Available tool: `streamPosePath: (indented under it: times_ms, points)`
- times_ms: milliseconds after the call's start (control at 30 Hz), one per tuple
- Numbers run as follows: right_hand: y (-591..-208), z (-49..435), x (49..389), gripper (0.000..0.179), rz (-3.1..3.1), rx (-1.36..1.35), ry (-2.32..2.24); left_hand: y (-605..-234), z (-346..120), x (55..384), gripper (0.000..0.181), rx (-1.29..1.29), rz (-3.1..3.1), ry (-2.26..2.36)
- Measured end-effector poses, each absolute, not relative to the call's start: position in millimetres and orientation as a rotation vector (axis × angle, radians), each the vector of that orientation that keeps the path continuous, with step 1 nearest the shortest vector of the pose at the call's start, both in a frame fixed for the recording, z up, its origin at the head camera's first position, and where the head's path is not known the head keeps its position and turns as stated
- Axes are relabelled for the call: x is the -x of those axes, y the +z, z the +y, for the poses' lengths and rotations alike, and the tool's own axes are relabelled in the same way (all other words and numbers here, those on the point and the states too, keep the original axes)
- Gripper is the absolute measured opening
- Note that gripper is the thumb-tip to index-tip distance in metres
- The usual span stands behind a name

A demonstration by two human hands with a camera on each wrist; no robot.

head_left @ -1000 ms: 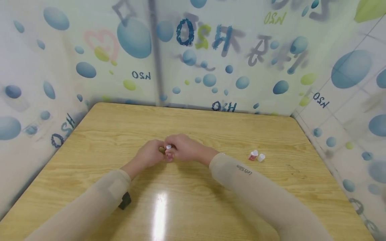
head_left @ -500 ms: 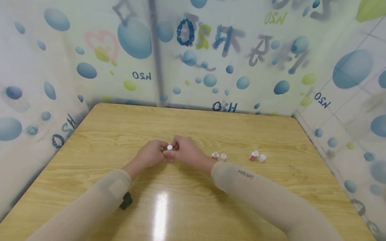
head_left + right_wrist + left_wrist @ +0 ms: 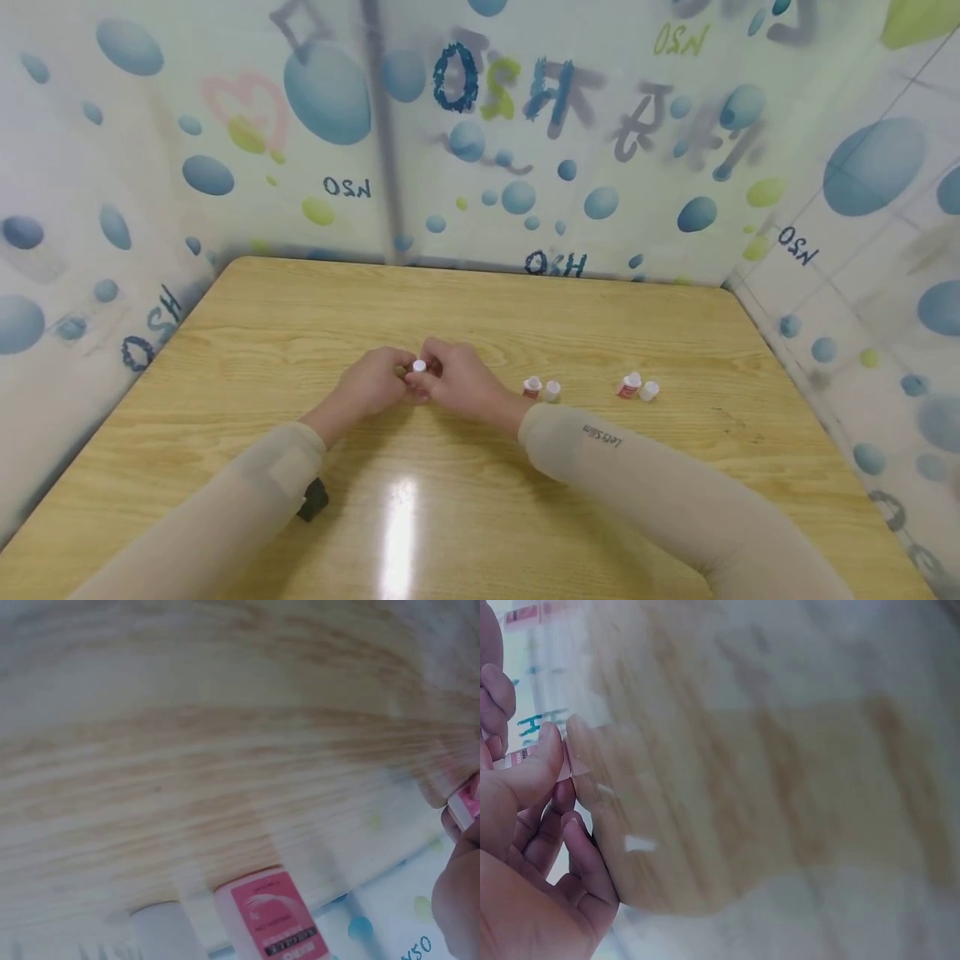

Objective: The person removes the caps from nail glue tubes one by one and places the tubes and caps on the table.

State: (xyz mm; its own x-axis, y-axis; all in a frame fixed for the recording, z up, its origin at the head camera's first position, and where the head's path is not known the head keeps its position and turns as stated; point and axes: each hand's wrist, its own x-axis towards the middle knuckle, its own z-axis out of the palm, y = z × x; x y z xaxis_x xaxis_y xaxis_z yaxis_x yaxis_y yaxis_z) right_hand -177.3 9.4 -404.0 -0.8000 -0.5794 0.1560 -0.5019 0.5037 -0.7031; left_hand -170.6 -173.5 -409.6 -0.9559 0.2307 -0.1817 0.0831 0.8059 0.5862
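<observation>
A small bottle [image 3: 519,757] with a pink label is between both hands near the table's middle. My left hand [image 3: 372,381] grips its body, thumb along the label in the left wrist view. From the other side, my right hand [image 3: 463,382] pinches at the bottle's white cap [image 3: 419,366], thumb and index finger on either side. Most of the bottle is hidden behind fingers in the head view. Right of the hands stand a second pink-labelled bottle [image 3: 279,918] and a white cap [image 3: 168,931] beside it.
Farther right are another pink-labelled bottle [image 3: 629,386] and a white cap [image 3: 649,391]. A dark object [image 3: 314,500] lies partly under the left sleeve. Printed curtains [image 3: 480,183] enclose the wooden table [image 3: 600,333] at its back and sides.
The right hand's fingers have shifted around the cap, its knuckles now slightly farther right. The nearer bottle and loose cap have come into view from behind the right forearm. The left hand stays put.
</observation>
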Motion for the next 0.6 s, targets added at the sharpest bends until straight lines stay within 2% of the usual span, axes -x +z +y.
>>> streamPosePath:
  times_ms: [267,600]
  points:
    - [-406.8,10.8,180.1,0.008,2.636,1.064,-1.166,-410.1,-172.8,170.3,0.026,-0.233,2.762,0.887]
    - [-406.8,15.2,183.2,0.007,2.553,1.085,-1.163,-408.2,-172.7,171.3,0.037,-0.2,2.763,0.856]
